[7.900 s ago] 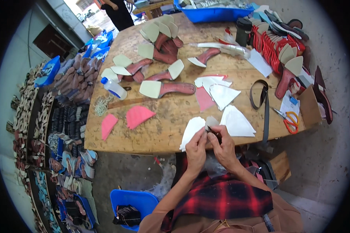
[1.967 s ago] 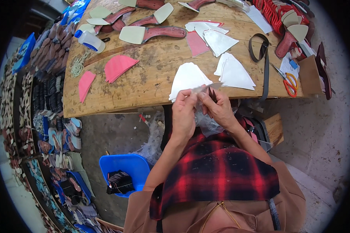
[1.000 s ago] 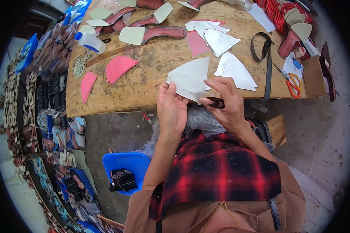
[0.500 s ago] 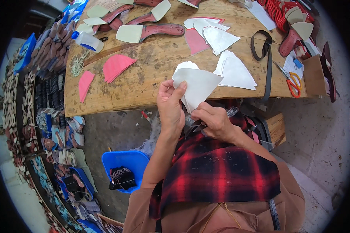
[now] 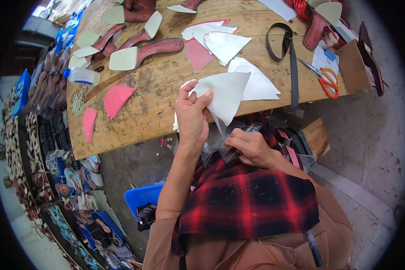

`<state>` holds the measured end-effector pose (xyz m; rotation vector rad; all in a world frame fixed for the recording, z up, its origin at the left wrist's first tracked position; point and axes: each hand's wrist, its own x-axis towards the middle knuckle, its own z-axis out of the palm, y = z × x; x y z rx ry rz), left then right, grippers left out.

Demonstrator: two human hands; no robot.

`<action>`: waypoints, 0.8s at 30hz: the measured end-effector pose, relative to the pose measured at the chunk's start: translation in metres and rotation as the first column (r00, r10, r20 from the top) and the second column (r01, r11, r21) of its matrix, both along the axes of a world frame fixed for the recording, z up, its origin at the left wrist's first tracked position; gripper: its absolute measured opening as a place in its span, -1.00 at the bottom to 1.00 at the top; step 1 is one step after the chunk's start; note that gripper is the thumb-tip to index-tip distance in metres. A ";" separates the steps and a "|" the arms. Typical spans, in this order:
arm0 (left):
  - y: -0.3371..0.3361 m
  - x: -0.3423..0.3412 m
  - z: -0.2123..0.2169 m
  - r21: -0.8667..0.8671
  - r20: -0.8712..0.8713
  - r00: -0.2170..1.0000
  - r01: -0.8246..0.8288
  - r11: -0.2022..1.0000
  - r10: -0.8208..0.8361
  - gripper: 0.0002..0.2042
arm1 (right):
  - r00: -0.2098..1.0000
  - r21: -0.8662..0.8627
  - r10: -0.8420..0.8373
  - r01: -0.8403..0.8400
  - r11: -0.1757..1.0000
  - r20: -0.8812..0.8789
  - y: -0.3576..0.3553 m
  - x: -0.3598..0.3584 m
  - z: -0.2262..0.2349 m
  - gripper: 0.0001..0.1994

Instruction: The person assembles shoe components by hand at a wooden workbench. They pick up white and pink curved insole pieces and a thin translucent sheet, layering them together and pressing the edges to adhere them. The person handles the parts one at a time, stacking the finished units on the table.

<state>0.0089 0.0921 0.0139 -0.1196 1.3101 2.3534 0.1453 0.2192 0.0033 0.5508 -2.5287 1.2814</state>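
Note:
My left hand (image 5: 192, 112) is closed on a white fan-shaped piece (image 5: 225, 92), its thumb pressed flat on the face. Other pale edges show behind that hand. Below the white piece stretches a clear plastic film (image 5: 219, 127), which runs down to my right hand (image 5: 252, 146). The fingers of that hand are curled in a pinch on the film, just in front of my checked apron. On the table beyond lie a stack of white pieces (image 5: 261, 85) and a second white stack (image 5: 227, 47) with a pink piece (image 5: 198, 54) beside it.
The wooden table (image 5: 153, 99) carries pink pieces (image 5: 119, 100), red shoe insoles (image 5: 159, 47), a bottle (image 5: 83, 76), a black strap (image 5: 294, 76) and orange-handled scissors (image 5: 327, 83). A blue bin (image 5: 141, 198) stands on the floor; racks of shoe parts line the left.
My left hand has tilted the white piece upward. My right hand has moved slightly down, and clear film now shows stretched between the hands. The whole view has turned a little.

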 end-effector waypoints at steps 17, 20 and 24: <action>0.063 -0.022 -0.023 -0.552 -0.801 0.174 -0.585 0.594 -0.573 -0.51 | 0.805 -0.053 -0.477 0.527 0.849 0.353 0.055 0.055 -0.040 -0.74; 0.014 0.027 -0.024 -0.789 -0.542 0.327 0.119 0.603 -0.774 -0.51 | 0.735 -0.170 -0.526 0.637 0.752 0.427 0.071 0.050 -0.037 -0.90; -0.044 0.068 -0.068 -0.908 -0.289 0.057 -0.333 0.255 -0.956 -0.56 | 0.766 -0.203 -0.521 0.617 0.760 0.375 0.081 0.025 -0.024 -0.91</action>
